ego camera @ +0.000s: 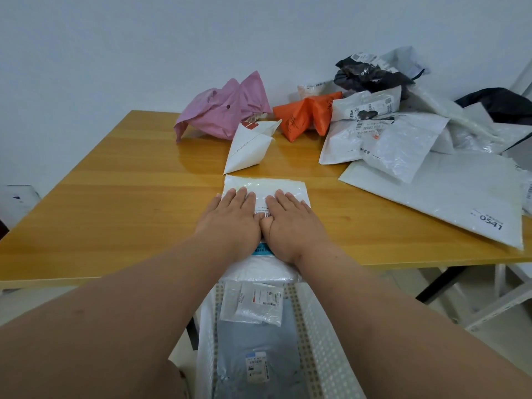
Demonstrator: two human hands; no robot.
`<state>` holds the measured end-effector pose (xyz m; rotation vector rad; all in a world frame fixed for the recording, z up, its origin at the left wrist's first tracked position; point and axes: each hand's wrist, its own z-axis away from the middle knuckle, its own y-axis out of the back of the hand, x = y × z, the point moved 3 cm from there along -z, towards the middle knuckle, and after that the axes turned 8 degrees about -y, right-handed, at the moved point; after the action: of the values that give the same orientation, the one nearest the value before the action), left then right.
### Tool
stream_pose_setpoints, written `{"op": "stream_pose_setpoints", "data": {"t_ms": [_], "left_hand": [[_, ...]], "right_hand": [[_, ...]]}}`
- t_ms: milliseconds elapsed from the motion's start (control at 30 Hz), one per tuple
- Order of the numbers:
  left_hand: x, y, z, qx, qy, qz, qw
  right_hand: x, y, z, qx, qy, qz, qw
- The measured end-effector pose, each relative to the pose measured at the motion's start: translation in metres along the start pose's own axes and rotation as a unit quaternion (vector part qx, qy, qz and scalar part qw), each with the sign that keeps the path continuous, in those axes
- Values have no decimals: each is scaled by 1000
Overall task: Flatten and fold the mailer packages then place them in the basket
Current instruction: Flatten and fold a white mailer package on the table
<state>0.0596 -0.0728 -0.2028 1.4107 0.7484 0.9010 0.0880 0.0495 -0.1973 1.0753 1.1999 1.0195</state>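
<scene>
White mailer (266,187): at the counter (115,197) near edge, directly above the basket (319,341); I press both hands flat, left hand (230,217), right hand (290,220), fingers straight, to squeeze air out before folding

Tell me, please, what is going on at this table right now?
A person presses both flat hands, left hand and right hand, on a white mailer at the table's near edge, flattening it. Crumpled mailers, including a pink one, wait behind. The basket below holds a few flattened ones.
</scene>
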Motion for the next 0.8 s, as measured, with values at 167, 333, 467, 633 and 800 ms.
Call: {"op": "stream_pose_setpoints", "data": {"t_ms": [167, 333, 467, 633, 800], "left_hand": [[0, 0, 1, 8, 4, -4, 1000], [0, -1, 1, 26, 7, -11, 1000], [2, 4, 10, 99, 21, -42, 994], [-9, 8, 23, 111, 91, -12, 990], [-8, 6, 34, 69, 126, 43, 989]], "right_hand": [[0, -1, -1, 6, 1, -1, 1000], [-2, 3, 6, 57, 7, -19, 998], [-1, 10, 16, 118, -22, -39, 992], [10, 20, 25, 134, -100, -20, 986], [18, 20, 35, 89, -138, 21, 986]]}}
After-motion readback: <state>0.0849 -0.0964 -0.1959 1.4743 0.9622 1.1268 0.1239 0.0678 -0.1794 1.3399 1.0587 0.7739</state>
